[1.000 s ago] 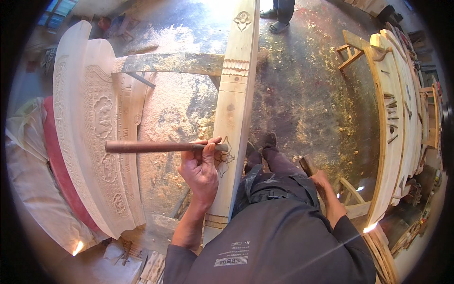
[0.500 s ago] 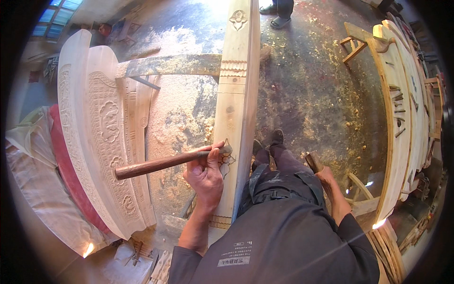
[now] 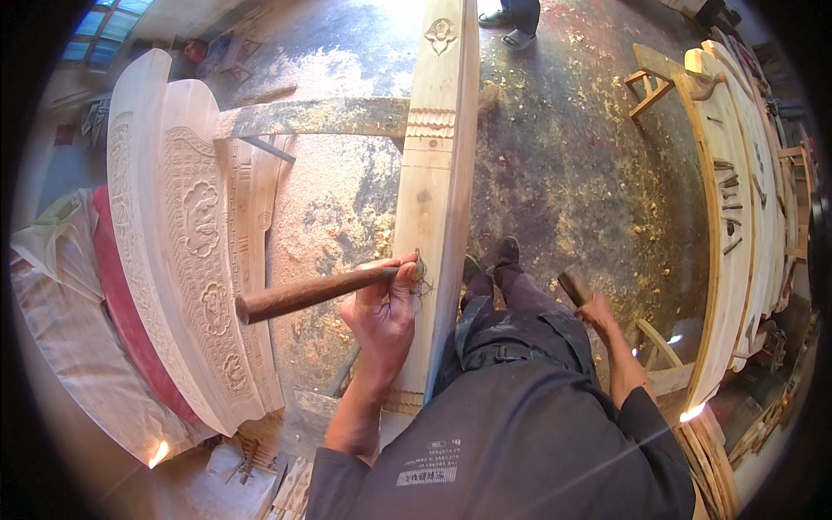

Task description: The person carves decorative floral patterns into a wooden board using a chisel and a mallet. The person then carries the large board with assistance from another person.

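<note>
My left hand (image 3: 383,319) is closed around the lower end of a carving gouge (image 3: 316,292) with a thick brown wooden handle. The handle slants out to the left, and the metal end meets the top of a long pale wooden beam (image 3: 425,195). Fingers and tool partly cover a carved flower outline there, so the cutting edge is hard to make out. To the right of my body, my right hand (image 3: 596,314) grips a wooden mallet (image 3: 572,284), held low and apart from the beam.
Carved panels (image 3: 201,221) lean at the left beside red and pale cloth. A cross-plank (image 3: 321,117) runs under the beam. On the right, a plank bench (image 3: 715,234) carries several chisels (image 3: 731,204). Another person's feet (image 3: 518,38) stand at the far end. Shavings cover the floor.
The gouge's handle end has swung toward the right, and its metal end has shifted slightly on the carved outline. My right hand has raised the mallet a little.
</note>
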